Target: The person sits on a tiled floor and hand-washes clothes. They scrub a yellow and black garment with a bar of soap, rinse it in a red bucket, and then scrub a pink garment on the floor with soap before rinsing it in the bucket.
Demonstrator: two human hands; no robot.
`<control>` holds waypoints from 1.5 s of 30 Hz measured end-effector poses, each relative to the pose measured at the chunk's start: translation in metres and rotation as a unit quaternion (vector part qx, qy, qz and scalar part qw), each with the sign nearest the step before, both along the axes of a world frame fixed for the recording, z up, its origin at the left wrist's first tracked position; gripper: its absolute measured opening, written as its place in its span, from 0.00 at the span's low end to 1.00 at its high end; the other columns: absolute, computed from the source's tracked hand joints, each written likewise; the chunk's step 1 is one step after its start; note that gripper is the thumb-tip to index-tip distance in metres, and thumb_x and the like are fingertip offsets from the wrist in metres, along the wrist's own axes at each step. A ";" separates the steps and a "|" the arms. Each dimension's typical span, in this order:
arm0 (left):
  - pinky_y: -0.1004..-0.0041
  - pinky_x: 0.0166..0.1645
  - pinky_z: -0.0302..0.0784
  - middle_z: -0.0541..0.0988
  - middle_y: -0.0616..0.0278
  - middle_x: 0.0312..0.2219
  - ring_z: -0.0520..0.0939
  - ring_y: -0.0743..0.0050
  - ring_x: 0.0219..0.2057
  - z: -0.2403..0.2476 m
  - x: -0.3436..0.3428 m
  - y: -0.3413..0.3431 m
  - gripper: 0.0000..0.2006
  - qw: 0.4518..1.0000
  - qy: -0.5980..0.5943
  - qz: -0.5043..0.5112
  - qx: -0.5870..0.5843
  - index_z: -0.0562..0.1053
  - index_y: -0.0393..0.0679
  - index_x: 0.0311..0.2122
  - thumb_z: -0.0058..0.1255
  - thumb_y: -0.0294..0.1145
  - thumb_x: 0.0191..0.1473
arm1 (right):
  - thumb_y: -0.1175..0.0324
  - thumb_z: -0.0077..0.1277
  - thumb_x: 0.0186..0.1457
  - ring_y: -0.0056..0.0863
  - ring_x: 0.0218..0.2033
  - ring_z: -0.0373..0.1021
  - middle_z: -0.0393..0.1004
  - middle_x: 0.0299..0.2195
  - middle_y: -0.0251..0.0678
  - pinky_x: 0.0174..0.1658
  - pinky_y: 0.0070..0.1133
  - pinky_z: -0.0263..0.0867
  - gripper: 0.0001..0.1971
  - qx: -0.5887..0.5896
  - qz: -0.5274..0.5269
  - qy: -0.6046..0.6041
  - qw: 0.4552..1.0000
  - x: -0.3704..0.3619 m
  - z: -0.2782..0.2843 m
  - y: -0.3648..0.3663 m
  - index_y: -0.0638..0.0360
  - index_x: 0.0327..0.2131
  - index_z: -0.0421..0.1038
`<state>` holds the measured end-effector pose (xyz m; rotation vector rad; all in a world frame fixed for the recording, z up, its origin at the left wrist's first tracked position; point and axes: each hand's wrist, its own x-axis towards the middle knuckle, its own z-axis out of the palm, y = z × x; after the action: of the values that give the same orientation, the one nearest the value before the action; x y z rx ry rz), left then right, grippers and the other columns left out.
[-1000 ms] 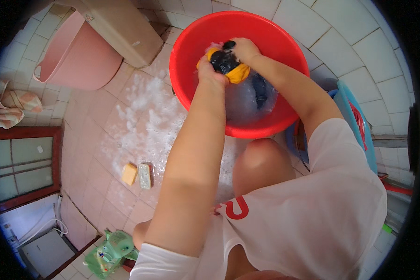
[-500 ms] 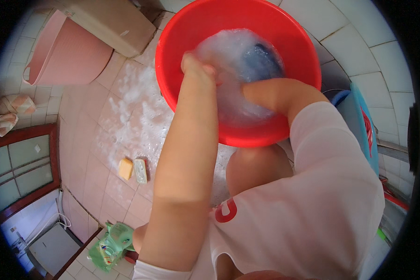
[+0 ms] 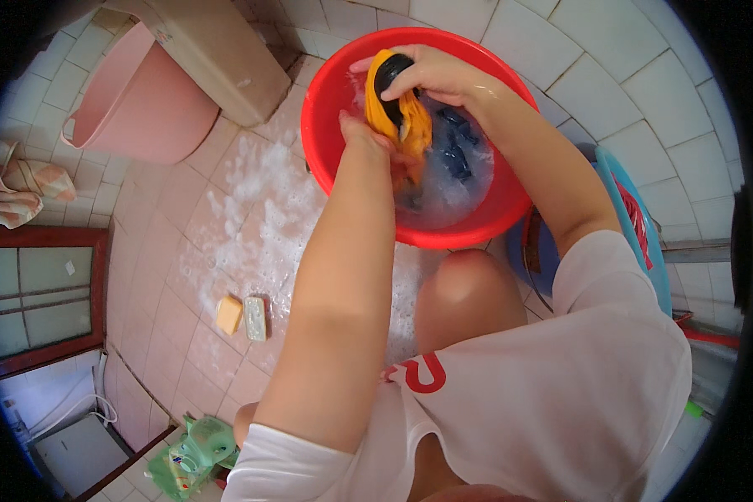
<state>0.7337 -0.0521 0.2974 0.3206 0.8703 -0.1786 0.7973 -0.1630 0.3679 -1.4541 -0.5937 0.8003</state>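
Your left hand (image 3: 368, 132) is touching the yellow-and-black cloth (image 3: 416, 125) along its near left side, partly hidden fingers leaving the grip unclear; the cloth is stretching between both hands inside the red basin (image 3: 325, 109), long axis running far to near; your right hand (image 3: 439, 74) is clamping the cloth's far end.

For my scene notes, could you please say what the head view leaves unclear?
Head view:
Round red plastic basin: bottom, hidden by sudsy water.
Dark blue wet cloth: outline partly under that water.
Wet yellow-and-black cloth: partly behind left hand and right hand.
Long beige box: cut off by upper picture edge.
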 end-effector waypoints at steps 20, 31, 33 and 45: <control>0.54 0.49 0.71 0.75 0.55 0.44 0.77 0.55 0.44 -0.022 0.021 0.003 0.17 0.999 -0.017 0.015 0.049 0.70 0.47 0.47 0.38 0.38 0.54 | 0.36 0.54 0.41 0.43 0.55 0.59 0.63 0.54 0.45 0.56 0.33 0.57 0.35 -0.517 -0.152 -0.312 0.782 0.070 -0.138 -0.030 0.47 0.50 0.69; 0.39 0.61 0.35 0.68 0.54 0.52 0.67 0.53 0.54 -0.014 0.015 0.013 0.24 0.981 0.110 0.074 0.140 0.64 0.43 0.55 0.37 0.44 0.56 | 0.54 0.54 0.45 0.41 0.51 0.61 0.65 0.47 0.46 0.54 0.35 0.55 0.27 -0.581 0.105 -0.366 0.719 -0.024 -0.250 0.016 0.48 0.50 0.65; 0.36 0.60 0.26 0.66 0.54 0.54 0.66 0.51 0.55 -0.001 0.014 0.008 0.26 0.976 0.152 0.055 0.144 0.62 0.45 0.57 0.36 0.46 0.56 | 0.58 0.55 0.43 0.40 0.48 0.63 0.68 0.44 0.45 0.52 0.33 0.57 0.25 -0.583 0.147 -0.323 0.730 -0.022 -0.256 0.014 0.51 0.48 0.67; 0.48 0.55 0.64 0.70 0.55 0.51 0.71 0.50 0.52 -0.038 0.016 0.002 0.30 0.995 -0.075 0.060 -0.005 0.64 0.50 0.55 0.32 0.58 0.54 | 0.73 0.59 0.43 0.28 0.42 0.69 0.75 0.39 0.38 0.47 0.23 0.64 0.14 0.020 -0.010 0.044 0.999 0.002 -0.004 0.001 0.60 0.37 0.75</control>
<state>0.7493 -0.0498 0.2596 0.2677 0.7383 -0.0461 0.7992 -0.1617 0.3643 -1.3790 -0.5257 0.8269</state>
